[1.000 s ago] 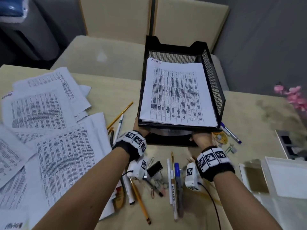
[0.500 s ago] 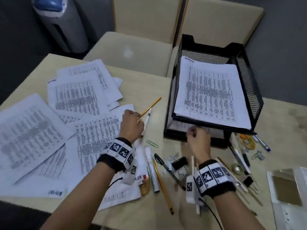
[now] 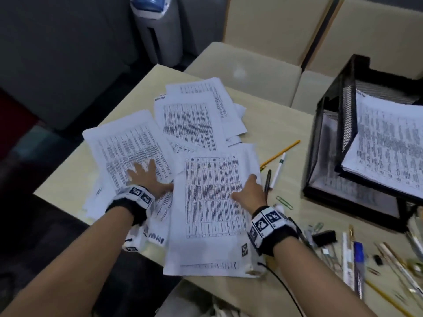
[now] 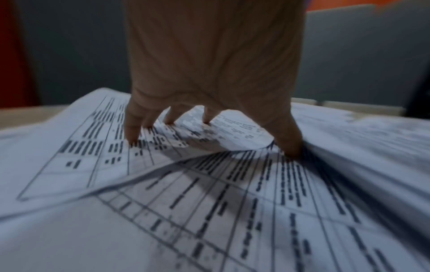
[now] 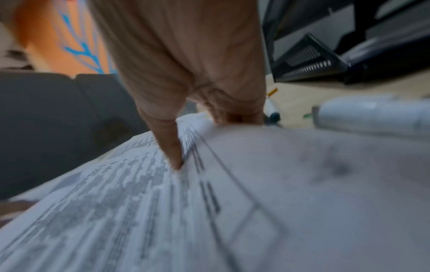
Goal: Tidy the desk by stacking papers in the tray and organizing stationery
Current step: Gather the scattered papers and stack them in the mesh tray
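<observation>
Loose printed sheets (image 3: 194, 124) lie fanned over the left of the desk. My left hand (image 3: 146, 175) presses flat on the left sheet (image 3: 128, 145); the left wrist view shows my left hand (image 4: 209, 128) with spread fingertips (image 4: 132, 136) pushing the paper into a ripple. My right hand (image 3: 248, 191) pinches the right edge of the nearest sheet (image 3: 210, 202). In the right wrist view the thumb (image 5: 172, 150) is on top and the fingers curl under the edge. The black mesh two-tier tray (image 3: 332, 138) stands at the right with a stack of papers (image 3: 389, 143) in its top tier.
A yellow pencil (image 3: 281, 152), a white pen (image 3: 278, 170), a black pen (image 3: 267, 183) and a green paper clip (image 3: 284, 202) lie between the sheets and the tray. Several pens and clips (image 3: 350, 259) lie at lower right. Beige chairs (image 3: 242, 65) stand behind the desk.
Both hands left the tray's front and moved left onto the loose sheets. The left now presses paper, and the right has taken hold of a sheet's edge.
</observation>
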{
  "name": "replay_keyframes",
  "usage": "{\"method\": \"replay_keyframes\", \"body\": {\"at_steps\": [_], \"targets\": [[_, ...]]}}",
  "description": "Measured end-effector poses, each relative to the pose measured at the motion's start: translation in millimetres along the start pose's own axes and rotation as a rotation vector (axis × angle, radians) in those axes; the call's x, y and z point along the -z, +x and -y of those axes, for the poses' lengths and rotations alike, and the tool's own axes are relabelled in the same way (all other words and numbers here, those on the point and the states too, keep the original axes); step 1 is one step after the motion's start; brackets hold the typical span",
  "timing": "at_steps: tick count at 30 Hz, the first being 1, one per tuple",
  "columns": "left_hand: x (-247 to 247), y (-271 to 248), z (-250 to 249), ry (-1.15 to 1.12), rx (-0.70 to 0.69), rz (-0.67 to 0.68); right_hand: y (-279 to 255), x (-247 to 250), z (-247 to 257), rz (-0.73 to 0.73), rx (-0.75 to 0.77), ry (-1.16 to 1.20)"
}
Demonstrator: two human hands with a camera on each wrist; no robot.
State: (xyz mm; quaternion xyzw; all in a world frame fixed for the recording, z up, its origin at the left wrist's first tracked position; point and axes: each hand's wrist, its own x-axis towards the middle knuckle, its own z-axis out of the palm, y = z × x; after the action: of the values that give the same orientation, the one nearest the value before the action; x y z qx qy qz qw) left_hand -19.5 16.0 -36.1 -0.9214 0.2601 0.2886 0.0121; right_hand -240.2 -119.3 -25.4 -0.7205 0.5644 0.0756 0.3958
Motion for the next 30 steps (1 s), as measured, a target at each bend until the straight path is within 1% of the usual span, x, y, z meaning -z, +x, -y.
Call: {"method": "replay_keyframes", "body": {"at_steps": [2,4,5,7,9,11,13,14,16,17,19,20,21,22,23,24,25,26,27,28,29,30], "targets": [[-0.3,0.3,-6.2,0.062,-0.056,-0.025,1.7,-4.0,4.6,-0.040,0.019,0.040],[4.4,3.5,-12.2,0.156,-0.090,-0.067,0.4,2.6,7.5,-0.116,0.062,0.062],[6.5,5.2,-13.5,0.228,-0.114,-0.101,-1.2,9.8,10.0,-0.187,0.084,0.060],[8.8,4.4,-15.6,0.357,-0.157,-0.165,-10.0,31.5,17.9,-0.394,0.138,0.047],[4.8,0.6,-17.6,0.426,-0.225,-0.167,-19.7,59.8,30.7,-0.608,0.251,0.071],[-2.1,-8.2,-20.2,0.422,-0.347,-0.098,-31.3,89.9,51.8,-0.762,0.369,0.126],[-4.8,-17.4,-23.8,0.412,-0.499,0.003,-40.6,117.4,80.5,-0.881,0.456,0.179],[-2.9,-19.7,-24.6,0.392,-0.555,0.064,-43.7,127.9,96.4,-0.941,0.498,0.164],[9.1,-18.6,-22.4,0.237,-0.576,0.219,-46.6,139.1,125.9,-1.006,0.602,0.043],[18.1,-15.5,-17.5,0.121,-0.562,0.313,-44.7,138.0,138.4,-0.998,0.667,-0.032],[38.0,-6.9,-0.1,-0.093,-0.525,0.473,-37.7,122.6,156.8,-0.912,0.811,-0.205],[46.3,0.6,12.7,-0.197,-0.488,0.493,-33.9,109.1,165.3,-0.837,0.877,-0.285],[54.0,6.9,25.1,-0.309,-0.434,0.447,-30.9,92.3,172.8,-0.716,0.921,-0.356],[59.9,15.6,38.0,-0.410,-0.351,0.339,-27.7,72.0,178.7,-0.566,0.944,-0.437],[62.9,25.0,50.3,-0.476,-0.250,0.192,-25.1,49.2,182.7,-0.413,0.957,-0.530],[63.7,35.5,61.0,-0.495,-0.128,0.042,-21.9,25.6,184.7,-0.281,0.964,-0.619],[64.1,43.6,68.7,-0.480,0.002,-0.071,-20.3,3.5,184.5,-0.175,0.974,-0.693],[63.8,48.1,73.4,-0.452,0.135,-0.125,-17.5,-17.2,182.2,-0.088,0.987,-0.744],[62.8,50.5,75.0,-0.436,0.240,-0.136,-13.4,-35.4,178.2,-0.027,0.995,-0.761],[60.7,51.9,74.7,-0.433,0.310,-0.128,-10.1,-50.5,173.0,0.008,0.989,-0.746],[59.3,51.5,72.2,-0.434,0.340,-0.121,-5.8,-61.8,167.1,0.019,0.956,-0.712],[56.7,52.2,68.8,-0.432,0.347,-0.122,-1.2,-68.6,159.8,-0.002,0.889,-0.659]]}}
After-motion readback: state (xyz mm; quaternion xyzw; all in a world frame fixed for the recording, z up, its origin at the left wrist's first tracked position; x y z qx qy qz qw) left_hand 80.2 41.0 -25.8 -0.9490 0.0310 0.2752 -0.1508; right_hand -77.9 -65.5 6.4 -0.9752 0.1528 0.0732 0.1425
